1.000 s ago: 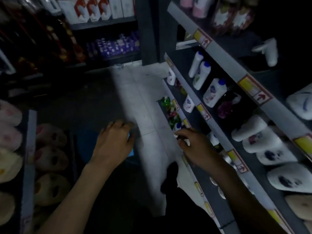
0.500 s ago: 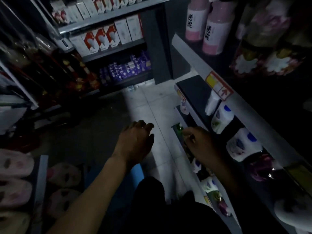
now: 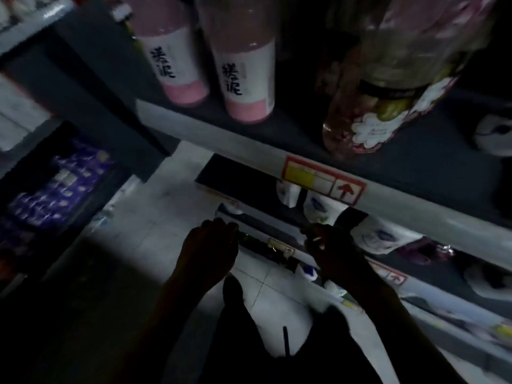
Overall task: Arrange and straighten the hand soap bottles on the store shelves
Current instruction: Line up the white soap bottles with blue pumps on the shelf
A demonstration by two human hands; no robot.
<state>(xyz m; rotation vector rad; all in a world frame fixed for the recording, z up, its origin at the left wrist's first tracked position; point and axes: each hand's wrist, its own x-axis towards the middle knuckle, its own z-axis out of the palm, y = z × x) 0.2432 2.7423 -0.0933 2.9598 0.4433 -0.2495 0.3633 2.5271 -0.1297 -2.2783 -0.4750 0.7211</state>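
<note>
The left hand (image 3: pixel 210 250) and right hand (image 3: pixel 332 254) are at the low shelf (image 3: pixel 257 230) edge, their grips too dark to tell.

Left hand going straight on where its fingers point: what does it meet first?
Probably the low shelf edge, just past the fingertips of the left hand, beside a green bottle; depth is unclear in the dark.

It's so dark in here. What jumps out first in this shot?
Two pink-and-white bottles with bold black lettering stand on the highest shelf in view, the brightest things there. Just below, a red-and-yellow price tag with an arrow sits on that shelf's front edge. Lower centre, the person's left hand and right hand reach toward a low shelf, dark against the pale floor.
</note>
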